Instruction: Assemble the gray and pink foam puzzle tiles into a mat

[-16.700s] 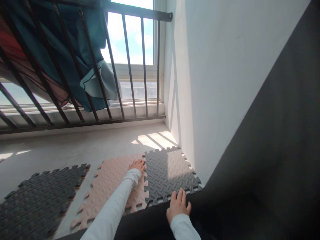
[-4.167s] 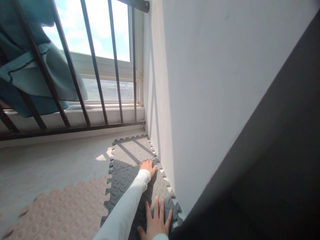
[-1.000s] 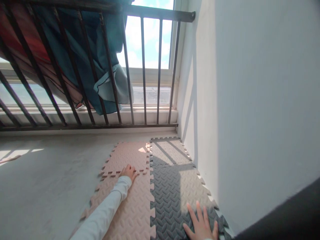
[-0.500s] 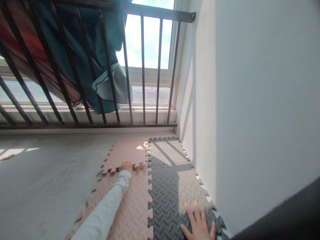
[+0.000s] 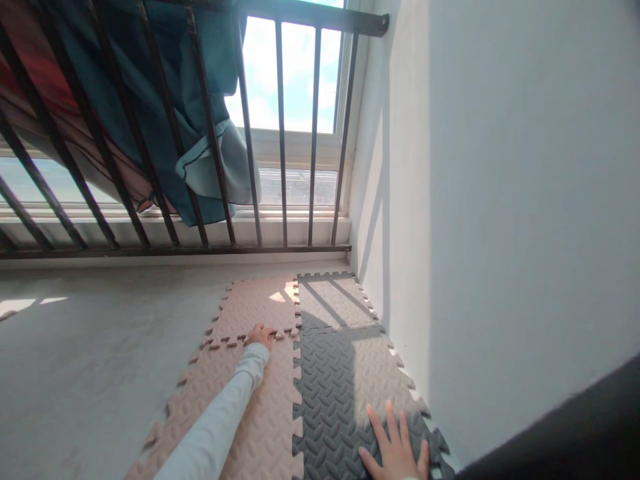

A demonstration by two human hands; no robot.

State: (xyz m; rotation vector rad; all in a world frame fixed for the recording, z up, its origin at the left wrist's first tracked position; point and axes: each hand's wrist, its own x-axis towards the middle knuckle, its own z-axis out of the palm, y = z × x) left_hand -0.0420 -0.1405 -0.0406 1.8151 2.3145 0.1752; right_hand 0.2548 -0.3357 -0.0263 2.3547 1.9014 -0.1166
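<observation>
In the head view, your left hand curls at the seam between the far pink foam tile and near pink foam tile; you can't tell whether it grips. Your right hand spreads open on the near gray foam tile, close beside the wall. Floor stretches wide to your left.

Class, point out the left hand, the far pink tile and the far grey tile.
Left hand [image 5: 259, 335]: head view, back of hand.
Far pink tile [image 5: 255, 307]: head view, middle of top.
Far grey tile [image 5: 334, 304]: head view, middle of top.
</observation>
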